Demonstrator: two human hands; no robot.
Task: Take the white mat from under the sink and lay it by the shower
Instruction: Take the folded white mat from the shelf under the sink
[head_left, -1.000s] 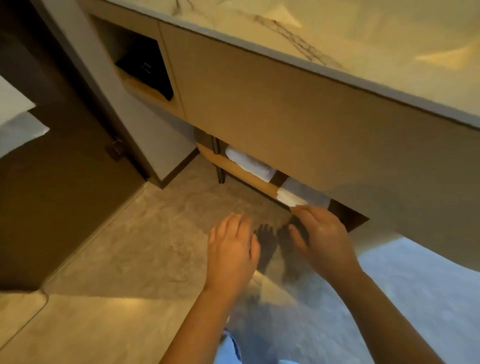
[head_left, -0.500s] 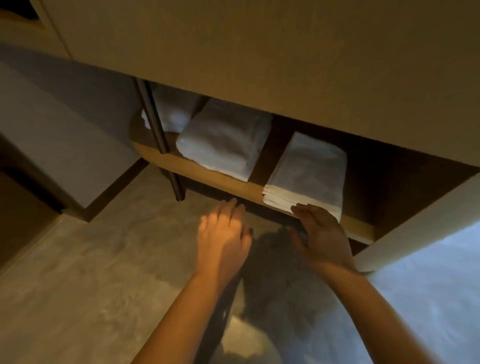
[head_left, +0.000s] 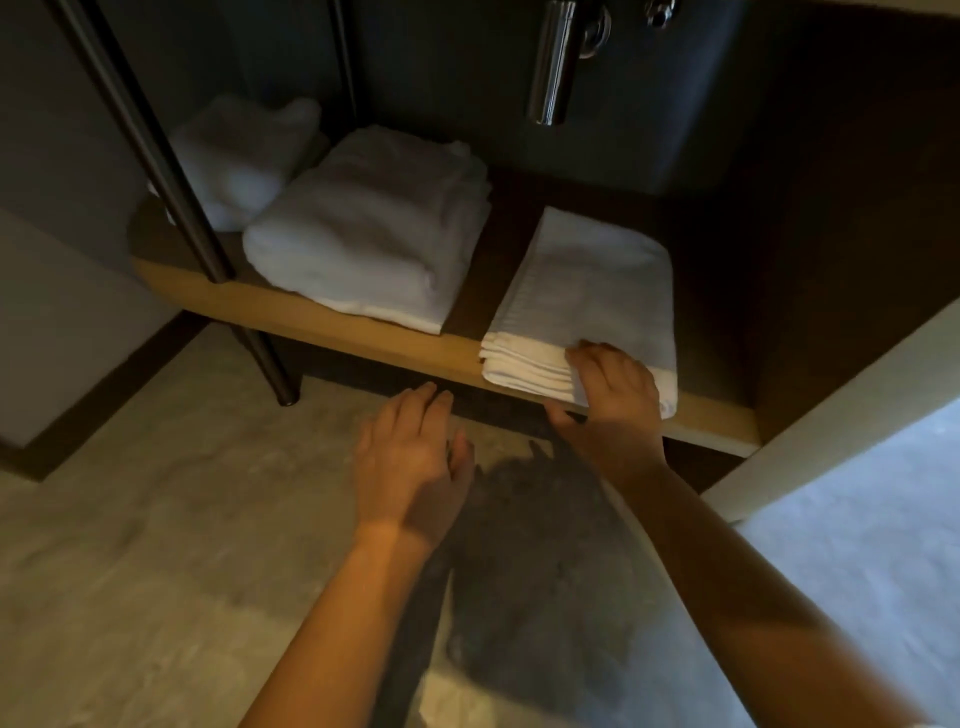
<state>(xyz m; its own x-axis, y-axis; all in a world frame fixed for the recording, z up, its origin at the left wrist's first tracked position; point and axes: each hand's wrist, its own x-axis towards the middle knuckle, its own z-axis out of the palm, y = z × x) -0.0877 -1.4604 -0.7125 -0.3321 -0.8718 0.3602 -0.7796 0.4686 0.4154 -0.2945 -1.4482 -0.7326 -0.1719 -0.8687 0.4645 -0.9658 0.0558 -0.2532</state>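
The right hand fingers grasp the white mat, which lies at their 12 o'clock; the left hand, at 8 o'clock, is released.

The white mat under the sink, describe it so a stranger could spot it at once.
Below the chrome pipe runs a wooden shelf. The white mat is the rightmost pile there, its front edge gripped by the right hand. Unlike the plump towels to its left, it lies flat and thin.

On the shelf the folded mat lies at the right, a towel stack to its left, apart. Another towel lies behind the stack, and a pipe hangs above the mat's back end.
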